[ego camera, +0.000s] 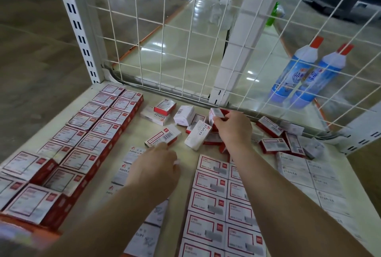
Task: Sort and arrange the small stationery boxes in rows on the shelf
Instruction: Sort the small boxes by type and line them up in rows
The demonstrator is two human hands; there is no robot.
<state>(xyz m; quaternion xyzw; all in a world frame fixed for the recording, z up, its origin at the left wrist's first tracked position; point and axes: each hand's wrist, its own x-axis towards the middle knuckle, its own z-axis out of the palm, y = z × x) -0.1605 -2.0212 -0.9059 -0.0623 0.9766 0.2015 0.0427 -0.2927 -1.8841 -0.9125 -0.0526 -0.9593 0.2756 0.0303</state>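
Observation:
Small red-and-white stationery boxes cover the cream shelf [181, 149]. Two neat rows of them [97, 133] run along the left side, a column of white paper-clip boxes [132, 157] sits in the middle, and more rows [212, 190] lie at centre right, with white staples boxes [299, 170] beside them. A loose heap [198, 130] lies near the back. My right hand [233, 126] pinches a red-and-white box [215, 113] in that heap. My left hand [156, 166] hovers over the paper-clip column with fingers curled, just below a loose box [162, 136]; I cannot see anything held in it.
A white wire mesh panel [165, 36] closes the back of the shelf, with a slotted upright [78, 27] at the left. Behind the mesh stand two blue-and-white bottles with red caps [305, 73]. More loose boxes [284, 139] lie at the back right.

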